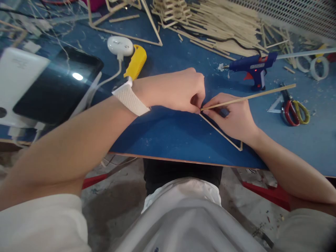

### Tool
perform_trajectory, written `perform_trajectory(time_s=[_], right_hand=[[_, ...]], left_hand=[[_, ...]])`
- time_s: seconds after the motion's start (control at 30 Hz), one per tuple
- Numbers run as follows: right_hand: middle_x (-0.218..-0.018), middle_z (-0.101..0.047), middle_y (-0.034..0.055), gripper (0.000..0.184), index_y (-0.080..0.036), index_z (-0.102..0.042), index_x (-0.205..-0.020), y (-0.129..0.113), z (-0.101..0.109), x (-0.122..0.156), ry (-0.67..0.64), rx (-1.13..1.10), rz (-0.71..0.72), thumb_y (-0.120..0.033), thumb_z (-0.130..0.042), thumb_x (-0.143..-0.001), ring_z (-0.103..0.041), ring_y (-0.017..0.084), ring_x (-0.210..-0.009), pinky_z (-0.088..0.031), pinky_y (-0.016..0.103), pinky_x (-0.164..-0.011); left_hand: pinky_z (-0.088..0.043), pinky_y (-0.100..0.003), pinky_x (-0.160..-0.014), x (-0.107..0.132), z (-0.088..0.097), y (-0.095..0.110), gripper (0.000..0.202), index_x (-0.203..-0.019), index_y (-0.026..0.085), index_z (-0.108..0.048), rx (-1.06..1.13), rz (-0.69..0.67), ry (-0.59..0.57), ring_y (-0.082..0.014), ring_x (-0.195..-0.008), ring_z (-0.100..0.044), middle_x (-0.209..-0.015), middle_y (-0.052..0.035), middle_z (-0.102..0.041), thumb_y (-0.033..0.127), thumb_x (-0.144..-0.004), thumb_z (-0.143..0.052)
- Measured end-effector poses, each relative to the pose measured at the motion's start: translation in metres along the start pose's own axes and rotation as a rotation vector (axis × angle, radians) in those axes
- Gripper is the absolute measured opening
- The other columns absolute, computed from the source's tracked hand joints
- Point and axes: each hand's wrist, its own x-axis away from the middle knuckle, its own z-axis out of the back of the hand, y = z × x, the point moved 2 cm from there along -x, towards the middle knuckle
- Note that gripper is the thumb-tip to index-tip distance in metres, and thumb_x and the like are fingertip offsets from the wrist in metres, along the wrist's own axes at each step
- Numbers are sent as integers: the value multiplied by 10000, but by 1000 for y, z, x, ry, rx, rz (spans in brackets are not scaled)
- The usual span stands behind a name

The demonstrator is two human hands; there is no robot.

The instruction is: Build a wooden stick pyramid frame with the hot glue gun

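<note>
My left hand point(181, 90) is closed in a pinch on the near end of a thin wooden stick point(252, 95), which runs up to the right over the blue table point(170, 133). My right hand point(231, 117) lies just beside it, fingers curled round the same stick end where it meets a flat stick frame point(223, 134) lying on the table. The two hands touch at the joint. A white watch strap point(130, 99) sits on my left wrist.
A blue glue gun point(253, 68) stands behind my right hand. Scissors point(294, 110) lie at the right. A yellow-handled cutter point(136, 62), a white charger point(120, 45) and a black tablet point(59, 85) sit left. A pile of sticks point(220, 24) and stick frames fill the back.
</note>
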Motion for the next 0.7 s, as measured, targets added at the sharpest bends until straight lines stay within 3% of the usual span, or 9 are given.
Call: perform_trajectory(time_s=[0.2, 0.37, 0.6, 0.7], right_hand=[[-1070, -888, 64, 136, -300, -906, -1098, 1, -1, 1, 2, -3, -14, -425, -856, -1107, -821, 277, -916, -717, 483, -847], [-1035, -876, 57, 100, -301, -908, -1081, 1, -1, 1, 6, -15, -2, -387, -861, -1099, -804, 262, -884, -696, 457, -805], [-1055, -880, 61, 118, -293, -912, -1092, 1, -1, 1, 1, -15, -22, -401, -864, -1097, -807, 267, -896, -703, 463, -822], [-1052, -875, 59, 99, -291, -920, -1102, 1, -1, 1, 3, -17, -11, -365, -853, -1098, -804, 262, -906, -703, 458, -838]], left_hand=[[-520, -363, -959, 2, 5, -5, 144, -943, 312, -946, 28, -19, -14, -181, -817, -730, -872, 8, -873, 304, -955, -803], [-531, -384, -971, 1, 3, -1, 178, -936, 285, -946, 7, -4, -11, -186, -804, -725, -872, -14, -869, 381, -987, -806], [-547, -380, -1040, 1, 3, -9, 156, -995, 342, -970, 61, -9, -25, -221, -958, -789, -933, -10, -897, 364, -990, -816], [-570, -398, -989, 2, 7, -8, 179, -996, 347, -972, 53, -20, 7, -205, -891, -772, -934, 0, -899, 347, -999, -793]])
